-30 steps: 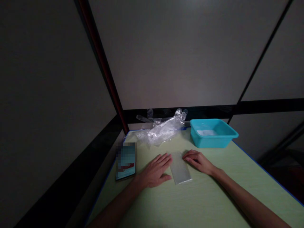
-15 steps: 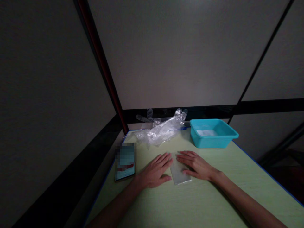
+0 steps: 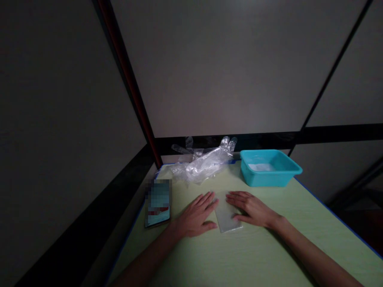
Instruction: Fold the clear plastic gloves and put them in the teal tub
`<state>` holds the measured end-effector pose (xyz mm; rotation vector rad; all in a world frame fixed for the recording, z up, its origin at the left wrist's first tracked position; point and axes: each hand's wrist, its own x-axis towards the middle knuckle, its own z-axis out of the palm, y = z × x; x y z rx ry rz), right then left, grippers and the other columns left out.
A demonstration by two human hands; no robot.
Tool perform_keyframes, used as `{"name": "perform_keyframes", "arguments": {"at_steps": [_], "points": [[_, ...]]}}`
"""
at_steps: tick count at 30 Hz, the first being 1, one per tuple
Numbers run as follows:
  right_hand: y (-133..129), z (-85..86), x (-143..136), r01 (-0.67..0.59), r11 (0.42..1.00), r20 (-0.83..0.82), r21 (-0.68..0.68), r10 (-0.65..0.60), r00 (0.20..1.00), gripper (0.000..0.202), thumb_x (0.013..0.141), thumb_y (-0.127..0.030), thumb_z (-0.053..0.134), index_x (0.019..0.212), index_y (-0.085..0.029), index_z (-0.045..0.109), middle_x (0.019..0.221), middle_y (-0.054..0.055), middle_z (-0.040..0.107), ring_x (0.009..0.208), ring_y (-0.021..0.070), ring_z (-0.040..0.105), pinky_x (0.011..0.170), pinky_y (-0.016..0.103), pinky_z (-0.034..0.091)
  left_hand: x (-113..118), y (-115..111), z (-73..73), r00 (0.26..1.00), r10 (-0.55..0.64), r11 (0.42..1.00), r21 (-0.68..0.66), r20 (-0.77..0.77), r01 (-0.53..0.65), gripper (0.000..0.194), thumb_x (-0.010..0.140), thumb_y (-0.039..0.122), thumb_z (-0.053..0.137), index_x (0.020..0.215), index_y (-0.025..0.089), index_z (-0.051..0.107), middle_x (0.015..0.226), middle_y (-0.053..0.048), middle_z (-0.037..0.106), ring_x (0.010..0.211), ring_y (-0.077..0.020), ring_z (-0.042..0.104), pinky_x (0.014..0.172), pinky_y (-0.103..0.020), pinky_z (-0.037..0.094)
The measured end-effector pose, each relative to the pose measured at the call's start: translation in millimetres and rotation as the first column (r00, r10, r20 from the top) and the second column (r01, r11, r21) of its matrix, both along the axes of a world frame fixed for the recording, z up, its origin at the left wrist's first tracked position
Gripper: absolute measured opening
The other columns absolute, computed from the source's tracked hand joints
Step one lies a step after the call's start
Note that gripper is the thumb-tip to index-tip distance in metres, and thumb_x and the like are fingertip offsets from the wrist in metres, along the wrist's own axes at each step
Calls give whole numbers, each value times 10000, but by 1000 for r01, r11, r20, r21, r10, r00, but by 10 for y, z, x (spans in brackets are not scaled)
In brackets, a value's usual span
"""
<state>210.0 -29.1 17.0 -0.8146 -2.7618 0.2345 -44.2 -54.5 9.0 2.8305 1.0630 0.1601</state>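
Note:
A flat, translucent plastic packet (image 3: 226,217) lies on the pale green table, between my two hands. My left hand (image 3: 199,216) rests palm down at its left edge, fingers stretched out and thumb apart. From the other side, my right hand (image 3: 249,208) lies flat with its fingertips and thumb over the packet's right part. Neither hand grips anything. What is inside the packet, if anything, I cannot make out. Beyond the hands is a crumpled heap of clear plastic gloves (image 3: 206,164) at the table's back edge.
A turquoise plastic basin (image 3: 269,178) with something white in it stands at the back right of the table (image 3: 233,259). At the left edge lies a phone (image 3: 158,217) with its screen lit. Walls close off the back and left.
My right hand has slid slightly to the right across the packet, uncovering a little more of it. The left hand, packet, gloves, phone and basin are nearly unchanged.

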Motion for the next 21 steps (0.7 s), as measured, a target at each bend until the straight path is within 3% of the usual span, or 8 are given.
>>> {"name": "perform_keyframes", "arguments": {"at_steps": [6, 10, 16, 21], "points": [[28, -33, 29, 8, 1000, -32, -11, -8, 999, 575, 778, -509, 474, 1226, -150, 454, 1223, 134, 495, 1137, 265, 417, 932, 419, 336, 3, 12, -25, 1000, 4, 1000, -4, 21, -4, 723, 785, 504, 458, 1349, 176, 147, 1423, -123, 69, 1296, -241, 39, 1036, -404, 130], [7, 53, 50, -13, 1000, -70, 16, 14, 997, 502, 797, -475, 471, 1191, -164, 485, 1221, 122, 495, 1143, 255, 403, 926, 411, 336, 1, -29, 19, 995, 11, 1000, 24, 102, -14, 754, 762, 416, 528, 1348, 142, 142, 1424, -127, 52, 1295, -247, 64, 1034, -398, 168], [-180, 257, 83, -164, 983, -4, 85, 165, 986, 279, 883, -320, 378, 920, -180, 616, 897, 81, 614, 888, 184, 516, 771, 324, 393, 41, -161, 47, 968, -39, 990, 141, 247, 4, 364, 821, 242, 435, 1181, 188, 454, 1273, -74, 436, 1166, -198, 383, 977, -362, 308], [-329, 153, 105, -226, 940, 161, 255, 189, 969, 307, 904, -249, 349, 755, -197, 612, 756, 37, 594, 759, 170, 499, 621, 299, 361, 112, -190, 3, 964, -61, 985, 174, 258, 16, 275, 834, 204, 406, 1068, 201, 550, 1121, -52, 557, 1057, -177, 478, 907, -336, 378]]}}
